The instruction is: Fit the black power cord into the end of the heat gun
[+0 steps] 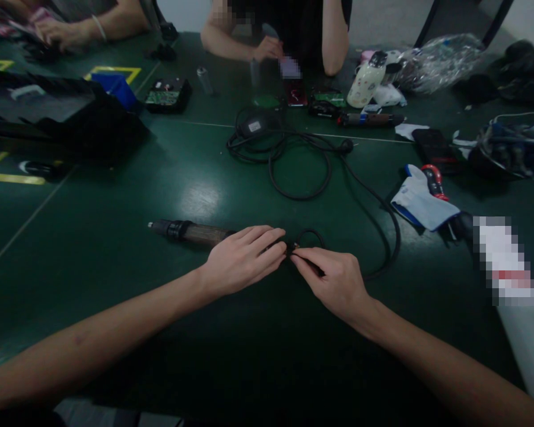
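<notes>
An electric screwdriver (204, 233) with a dark nose and a brownish barrel lies on the green tabletop, its tip pointing left. My left hand (244, 258) is closed over its rear part and hides most of that end. Just right of it, my right hand (333, 276) pinches the end of a black cable (394, 225) close to the tool's tail. Fingers cover the connector, so whether it is joined to the tool cannot be seen. From there the cable loops right and back to a black power adapter (260, 124).
A black tray (62, 118) and blue box (113, 89) stand at left. Farther back are a circuit board unit (167, 95), another screwdriver (371, 120) and a cream bottle (365, 83). Gloves (422, 198) lie right. Two people sit opposite.
</notes>
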`<state>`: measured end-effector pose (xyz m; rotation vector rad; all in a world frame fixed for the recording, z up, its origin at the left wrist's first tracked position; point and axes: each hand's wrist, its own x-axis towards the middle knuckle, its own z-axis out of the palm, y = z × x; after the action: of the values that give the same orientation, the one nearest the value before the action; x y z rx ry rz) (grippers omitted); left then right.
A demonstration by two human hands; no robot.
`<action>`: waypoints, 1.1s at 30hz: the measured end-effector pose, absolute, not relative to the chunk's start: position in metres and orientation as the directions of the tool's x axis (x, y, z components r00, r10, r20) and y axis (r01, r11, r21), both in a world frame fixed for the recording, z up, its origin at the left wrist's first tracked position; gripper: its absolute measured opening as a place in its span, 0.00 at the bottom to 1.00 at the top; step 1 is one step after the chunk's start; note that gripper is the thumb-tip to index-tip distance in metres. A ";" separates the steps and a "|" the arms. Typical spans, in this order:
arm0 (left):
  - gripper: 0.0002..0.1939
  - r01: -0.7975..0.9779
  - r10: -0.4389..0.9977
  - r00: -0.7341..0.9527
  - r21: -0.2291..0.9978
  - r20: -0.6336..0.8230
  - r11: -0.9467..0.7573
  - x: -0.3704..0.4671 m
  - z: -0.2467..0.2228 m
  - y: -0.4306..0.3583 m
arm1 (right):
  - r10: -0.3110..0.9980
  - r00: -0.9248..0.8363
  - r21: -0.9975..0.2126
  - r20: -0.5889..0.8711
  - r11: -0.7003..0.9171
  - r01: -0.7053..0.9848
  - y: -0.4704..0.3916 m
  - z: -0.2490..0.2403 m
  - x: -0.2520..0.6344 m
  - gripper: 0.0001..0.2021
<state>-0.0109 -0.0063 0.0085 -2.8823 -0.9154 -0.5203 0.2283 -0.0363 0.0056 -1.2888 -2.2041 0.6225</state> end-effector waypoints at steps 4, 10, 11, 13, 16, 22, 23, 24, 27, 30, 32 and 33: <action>0.11 0.554 0.533 0.789 0.022 0.308 -0.832 -0.012 0.009 -0.006 | 0.884 -0.433 -0.608 0.176 0.444 0.659 -0.036 0.007 0.229 0.10; 0.11 0.570 0.542 0.768 0.022 0.341 -0.822 -0.011 0.008 -0.006 | 0.880 -0.430 -0.606 0.202 0.458 0.650 -0.036 0.005 0.229 0.10; 0.11 0.572 0.544 0.766 0.022 0.342 -0.820 -0.011 0.008 -0.006 | 0.880 -0.427 -0.603 0.208 0.459 0.652 -0.036 0.004 0.229 0.10; 0.12 0.565 0.537 0.772 0.020 0.338 -0.825 -0.010 0.008 -0.006 | 0.881 -0.421 -0.598 0.215 0.460 0.656 -0.036 0.003 0.229 0.09; 0.11 0.544 0.520 0.789 0.020 0.326 -0.839 -0.010 0.008 -0.006 | 0.881 -0.422 -0.602 0.213 0.458 0.654 -0.036 0.004 0.229 0.09; 0.12 0.556 0.531 0.773 0.033 0.346 -0.831 -0.011 0.007 -0.006 | 0.880 -0.432 -0.606 0.196 0.455 0.652 -0.036 0.005 0.229 0.10; 0.12 0.551 0.527 0.780 0.029 0.337 -0.834 -0.011 0.007 -0.006 | 0.880 -0.432 -0.607 0.197 0.455 0.651 -0.036 0.005 0.229 0.10; 0.12 0.547 0.524 0.786 0.025 0.329 -0.836 -0.011 0.008 -0.006 | 0.880 -0.432 -0.609 0.198 0.456 0.649 -0.036 0.005 0.229 0.10; 0.11 0.554 0.528 0.779 0.023 0.338 -0.832 -0.011 0.008 -0.006 | 0.878 -0.432 -0.612 0.205 0.459 0.644 -0.036 0.005 0.229 0.10; 0.12 0.561 0.532 0.770 0.023 0.353 -0.827 -0.011 0.008 -0.006 | 0.879 -0.429 -0.607 0.210 0.461 0.647 -0.036 0.004 0.229 0.10; 0.12 0.551 0.525 0.785 0.017 0.330 -0.834 -0.011 0.008 -0.006 | 0.879 -0.429 -0.604 0.208 0.460 0.651 -0.036 0.004 0.229 0.10; 0.12 0.544 0.519 0.794 0.013 0.315 -0.839 -0.011 0.008 -0.006 | 0.879 -0.428 -0.603 0.208 0.460 0.651 -0.036 0.004 0.229 0.10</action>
<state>-0.0111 -0.0060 0.0085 -2.9014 -0.8608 -0.4751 0.2290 -0.0359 0.0040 -1.2741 -2.2125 0.6043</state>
